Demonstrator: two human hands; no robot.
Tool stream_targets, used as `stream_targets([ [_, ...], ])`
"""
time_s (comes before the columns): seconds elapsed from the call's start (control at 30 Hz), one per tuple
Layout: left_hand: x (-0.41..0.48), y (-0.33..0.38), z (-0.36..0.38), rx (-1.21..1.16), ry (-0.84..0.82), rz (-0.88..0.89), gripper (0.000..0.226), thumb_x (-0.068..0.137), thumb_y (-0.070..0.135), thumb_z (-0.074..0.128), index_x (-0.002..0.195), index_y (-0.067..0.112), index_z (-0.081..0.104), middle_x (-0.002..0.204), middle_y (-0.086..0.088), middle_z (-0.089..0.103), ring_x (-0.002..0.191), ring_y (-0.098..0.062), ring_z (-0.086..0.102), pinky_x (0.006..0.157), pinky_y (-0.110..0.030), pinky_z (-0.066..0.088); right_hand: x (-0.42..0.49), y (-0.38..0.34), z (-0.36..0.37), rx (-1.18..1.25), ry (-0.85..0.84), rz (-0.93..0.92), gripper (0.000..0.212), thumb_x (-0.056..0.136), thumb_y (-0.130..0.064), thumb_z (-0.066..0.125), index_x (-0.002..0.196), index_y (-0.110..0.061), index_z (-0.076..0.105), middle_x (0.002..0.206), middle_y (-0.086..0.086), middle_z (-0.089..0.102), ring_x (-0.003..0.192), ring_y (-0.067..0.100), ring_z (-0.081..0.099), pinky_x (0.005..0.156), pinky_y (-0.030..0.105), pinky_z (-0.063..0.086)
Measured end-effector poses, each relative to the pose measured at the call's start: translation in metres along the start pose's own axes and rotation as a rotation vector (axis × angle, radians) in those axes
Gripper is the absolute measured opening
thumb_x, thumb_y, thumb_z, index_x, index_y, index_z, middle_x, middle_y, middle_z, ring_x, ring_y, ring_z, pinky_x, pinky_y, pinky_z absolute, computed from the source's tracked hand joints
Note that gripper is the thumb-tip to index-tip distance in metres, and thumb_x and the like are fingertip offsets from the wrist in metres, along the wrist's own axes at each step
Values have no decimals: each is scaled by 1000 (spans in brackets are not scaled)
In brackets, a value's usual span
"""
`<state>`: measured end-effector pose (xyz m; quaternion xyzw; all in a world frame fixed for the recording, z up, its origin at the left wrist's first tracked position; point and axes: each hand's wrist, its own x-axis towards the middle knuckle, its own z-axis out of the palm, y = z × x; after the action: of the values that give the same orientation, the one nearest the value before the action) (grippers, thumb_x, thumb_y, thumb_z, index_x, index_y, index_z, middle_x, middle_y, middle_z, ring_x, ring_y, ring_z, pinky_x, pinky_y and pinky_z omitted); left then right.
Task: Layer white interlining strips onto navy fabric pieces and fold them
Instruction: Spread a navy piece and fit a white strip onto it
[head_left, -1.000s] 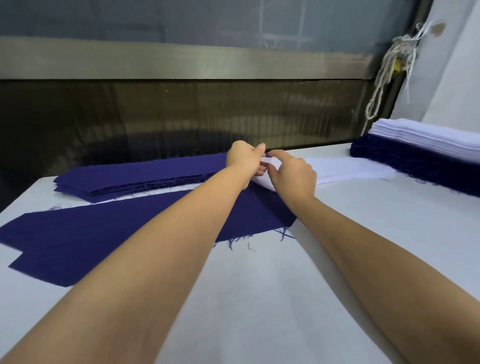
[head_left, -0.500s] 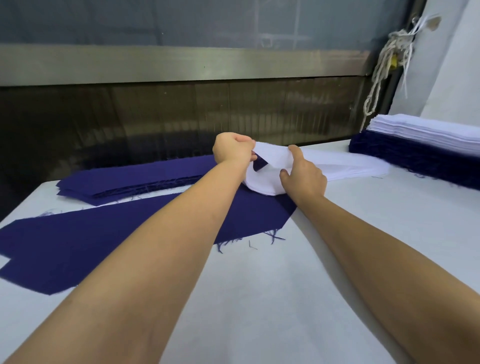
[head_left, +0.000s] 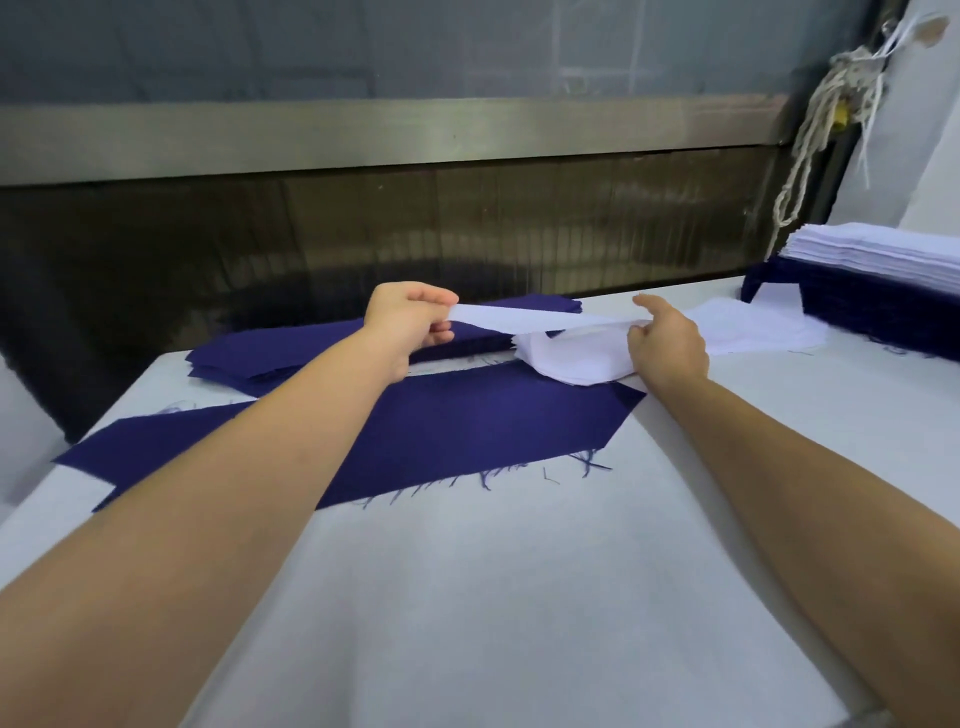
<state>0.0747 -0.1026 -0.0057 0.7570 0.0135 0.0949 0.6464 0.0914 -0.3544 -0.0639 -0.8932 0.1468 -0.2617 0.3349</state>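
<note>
A middle band of the navy fabric piece (head_left: 467, 426) is covered by the left forearm (head_left: 234, 493). Beyond the piece, the right hand's (head_left: 667, 345) fingertips are hidden behind its own back, so its hold on the white strip (head_left: 519, 318) cannot be judged. Right of the piece, the white-topped stack (head_left: 883, 260) is cut off by the frame edge.

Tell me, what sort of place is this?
Likely a garment-sewing workshop: stacked navy fabric pieces, a pile of white interlining, and the left hand holding one interlining strip above a white worktable.
</note>
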Motion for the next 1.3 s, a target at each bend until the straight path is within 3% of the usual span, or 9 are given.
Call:
stream_targets([
  [0.27, -18, -10, -79, 86, -1, -23, 16, 88, -3, 59, 92, 7, 70, 89, -5, 65, 72, -13, 59, 56, -14, 54, 1, -3, -2, 63, -112, 83, 43, 87, -7, 46, 126, -19, 59, 123, 11, 60, 110, 32, 55, 92, 33, 42],
  [0.43, -35, -22, -119, 169, 20, 8, 17, 90, -2, 57, 97, 8, 69, 85, -4, 63, 67, -12, 57, 53, -13, 52, -5, -11, 0, -44, -142, 107, 25, 92, -10, 47, 106, -3, 67, 112, 18, 63, 102, 39, 56, 89, 40, 45],
  [0.53, -41, -28, -134, 213, 22, 29, 18, 90, -1, 57, 97, 12, 68, 85, -5, 62, 69, -12, 58, 54, -14, 53, -11, -15, -1, -72, -92, 58, 23, 91, -11, 47, 95, -5, 69, 102, 19, 65, 94, 41, 57, 81, 38, 46],
  [0.63, -46, -33, -149, 246, 60, 27, 18, 91, 2, 58, 97, 15, 69, 89, -3, 63, 71, -14, 60, 52, -15, 52, -21, -23, -4, -31, -36, -63, 27, 89, -10, 47, 101, -13, 72, 101, 10, 68, 95, 35, 59, 79, 32, 43],
  [0.77, -52, -43, -172, 270, 103, -27, 9, 89, 13, 63, 87, 19, 69, 88, 3, 64, 70, -15, 60, 54, -22, 51, -38, -32, -8, 315, -151, -41, 19, 81, -4, 53, 90, -13, 69, 70, 2, 66, 48, 8, 59, 56, 20, 46],
  [0.83, -55, -47, -182, 272, 115, -30, 8, 87, 11, 66, 82, 18, 68, 86, 4, 63, 70, -14, 59, 53, -21, 53, -49, -35, -9, 412, -226, -17, 16, 79, -2, 55, 79, -12, 67, 63, 3, 65, 38, 5, 56, 44, 12, 43],
  [0.93, -61, -54, -192, 243, 118, -31, 12, 84, 3, 67, 81, 15, 64, 92, 2, 58, 79, -15, 59, 56, -21, 56, -59, -38, -10, 404, -242, -55, 22, 78, -1, 56, 69, -19, 64, 63, 2, 67, 47, 6, 61, 51, 13, 50],
  [1.1, -70, -61, -199, 288, 91, 13, 16, 84, -1, 66, 84, 15, 64, 94, 1, 56, 80, -14, 58, 53, -14, 53, -63, -33, -12, 371, -298, -18, 20, 79, -3, 53, 70, -16, 66, 70, 4, 65, 71, 21, 60, 80, 37, 52],
  [1.3, -78, -66, -204, 313, 34, 33, 13, 85, 3, 65, 88, 16, 66, 99, -2, 58, 73, -13, 58, 52, -9, 47, -61, -27, -23, 475, -294, 68, 18, 82, -13, 54, 69, -10, 66, 72, 8, 61, 60, 19, 57, 65, 27, 53],
])
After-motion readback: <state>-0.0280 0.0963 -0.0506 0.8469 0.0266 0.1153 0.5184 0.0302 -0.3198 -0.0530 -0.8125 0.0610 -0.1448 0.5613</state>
